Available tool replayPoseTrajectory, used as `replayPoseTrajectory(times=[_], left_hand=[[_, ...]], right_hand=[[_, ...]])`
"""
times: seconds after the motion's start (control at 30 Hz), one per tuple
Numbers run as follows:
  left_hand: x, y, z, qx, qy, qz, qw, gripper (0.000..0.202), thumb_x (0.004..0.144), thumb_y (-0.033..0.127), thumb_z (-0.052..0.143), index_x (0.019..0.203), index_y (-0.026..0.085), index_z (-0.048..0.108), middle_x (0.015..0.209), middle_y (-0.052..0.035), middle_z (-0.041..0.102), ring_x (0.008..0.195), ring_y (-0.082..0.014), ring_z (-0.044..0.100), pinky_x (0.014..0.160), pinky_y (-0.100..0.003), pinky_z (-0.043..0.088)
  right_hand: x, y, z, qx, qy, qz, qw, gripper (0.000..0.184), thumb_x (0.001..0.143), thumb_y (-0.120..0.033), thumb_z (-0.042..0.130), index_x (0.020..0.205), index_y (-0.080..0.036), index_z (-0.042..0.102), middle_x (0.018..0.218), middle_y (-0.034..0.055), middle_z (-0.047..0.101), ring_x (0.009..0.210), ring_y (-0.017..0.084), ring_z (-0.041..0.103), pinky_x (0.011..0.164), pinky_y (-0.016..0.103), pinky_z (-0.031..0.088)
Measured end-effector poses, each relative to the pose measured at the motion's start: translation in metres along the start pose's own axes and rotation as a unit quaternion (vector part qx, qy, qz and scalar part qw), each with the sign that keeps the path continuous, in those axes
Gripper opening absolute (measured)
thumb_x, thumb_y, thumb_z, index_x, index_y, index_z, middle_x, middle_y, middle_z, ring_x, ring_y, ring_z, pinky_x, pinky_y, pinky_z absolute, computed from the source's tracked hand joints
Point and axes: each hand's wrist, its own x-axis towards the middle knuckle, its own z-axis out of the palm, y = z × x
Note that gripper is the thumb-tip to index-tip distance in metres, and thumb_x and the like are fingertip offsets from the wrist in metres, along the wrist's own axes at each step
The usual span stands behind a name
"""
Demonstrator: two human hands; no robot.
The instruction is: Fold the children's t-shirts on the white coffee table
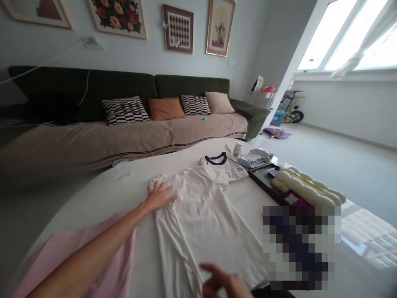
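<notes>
A white T-shirt (201,215) lies spread flat on the white table (102,194). My left hand (159,196) rests open on its left sleeve near the shoulder, fingers spread flat. My right hand (225,283) hovers low at the bottom edge over the shirt's hem, blurred, fingers partly curled with nothing visibly in them. Beyond the shirt lies a folded white jersey with a dark collar (225,165).
A pink cloth (89,256) lies at the near left under my forearm. A clear cup (121,168) stands at the table's far left edge. At the right are a dark tray (263,180), a cream wavy object (307,188) and crumpled wrapping (256,157). A sofa (124,124) runs behind.
</notes>
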Motion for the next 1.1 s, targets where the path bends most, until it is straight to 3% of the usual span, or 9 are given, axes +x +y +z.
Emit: replayPoseTrajectory(times=[0.03,0.13,0.23,0.37,0.47,0.67,0.77,0.9,1.1], left_hand=[[0.005,0.012,-0.003,0.002,0.007,0.01,1.0,0.055,0.08,0.056,0.05,0.125,0.024,0.057,0.14,-0.0184,0.045,0.134,-0.0465,0.023,0.1,-0.069,0.014],[0.027,0.059,-0.004,-0.005,0.021,0.06,0.998,0.044,0.084,0.041,0.051,0.123,0.021,0.056,0.133,-0.0147,0.051,0.125,-0.0336,0.043,0.103,-0.049,0.031],[0.057,0.116,0.004,-0.032,0.03,0.112,0.993,0.037,0.085,0.037,0.05,0.117,0.02,0.058,0.123,-0.0109,0.057,0.11,-0.025,0.054,0.091,-0.034,0.043],[0.091,0.181,0.025,-0.068,0.053,0.122,0.989,0.043,0.081,0.048,0.055,0.111,0.019,0.058,0.116,-0.0131,0.056,0.108,-0.0296,0.053,0.088,-0.038,0.042],[0.101,0.206,0.045,-0.095,0.061,0.102,0.988,0.046,0.068,0.049,0.069,0.103,0.02,0.06,0.116,-0.0141,0.054,0.113,-0.0353,0.047,0.089,-0.043,0.039],[0.105,0.199,0.06,-0.19,0.066,0.054,0.978,0.01,0.083,0.026,0.058,0.089,0.019,0.062,0.106,-0.0098,0.059,0.103,-0.0258,0.054,0.085,-0.04,0.044],[0.108,0.185,0.05,-0.26,0.065,0.039,0.963,0.017,0.088,0.029,0.054,0.095,0.016,0.061,0.102,-0.006,0.062,0.093,-0.0188,0.059,0.083,-0.039,0.048],[0.111,0.174,0.04,-0.352,0.057,0.01,0.934,0.026,0.089,0.033,0.054,0.107,0.015,0.059,0.107,-0.0065,0.062,0.091,-0.0183,0.061,0.079,-0.039,0.052],[0.106,0.179,0.052,-0.415,0.052,-0.055,0.907,0.032,0.09,0.033,0.054,0.117,0.016,0.054,0.114,-0.0081,0.059,0.094,-0.0195,0.061,0.079,-0.039,0.053]], right_hand=[[0.013,0.021,-0.01,0.009,-0.001,0.01,1.0,0.029,0.091,-0.035,0.048,0.114,-0.022,0.059,0.099,0.0045,0.067,0.085,0.017,0.065,0.075,0.028,0.052],[0.045,0.078,-0.032,-0.034,0.065,0.162,0.984,0.034,0.088,-0.034,0.042,0.11,-0.015,0.059,0.098,0.012,0.067,0.091,0.023,0.064,0.082,0.036,0.049],[0.051,0.109,-0.037,-0.069,0.091,0.236,0.965,0.033,0.084,-0.034,0.042,0.103,-0.014,0.06,0.089,0.0122,0.065,0.087,0.025,0.063,0.08,0.037,0.047],[0.034,0.117,-0.03,-0.072,0.074,0.253,0.962,0.026,0.079,-0.039,0.05,0.093,-0.019,0.061,0.082,0.0061,0.064,0.081,0.021,0.063,0.072,0.031,0.047],[0.025,0.12,-0.029,-0.07,0.05,0.272,0.959,0.023,0.075,-0.04,0.055,0.087,-0.021,0.059,0.081,0.0043,0.065,0.08,0.021,0.063,0.067,0.029,0.046],[0.025,0.124,-0.036,-0.058,0.031,0.27,0.961,0.014,0.073,-0.033,0.051,0.065,-0.022,0.05,0.067,0.0021,0.059,0.066,0.019,0.059,0.061,0.027,0.041],[0.025,0.114,-0.039,-0.047,0.043,0.26,0.964,0.015,0.077,-0.032,0.045,0.066,-0.022,0.046,0.065,0.0009,0.058,0.062,0.017,0.057,0.06,0.026,0.04],[0.027,0.085,-0.043,-0.023,0.046,0.242,0.969,0.014,0.081,-0.031,0.04,0.071,-0.023,0.045,0.06,-0.0023,0.055,0.057,0.015,0.055,0.057,0.025,0.037],[0.036,0.051,-0.042,-0.001,0.003,0.247,0.969,0.028,0.079,-0.032,0.046,0.103,-0.02,0.055,0.068,-0.0013,0.061,0.061,0.018,0.06,0.059,0.026,0.038]])
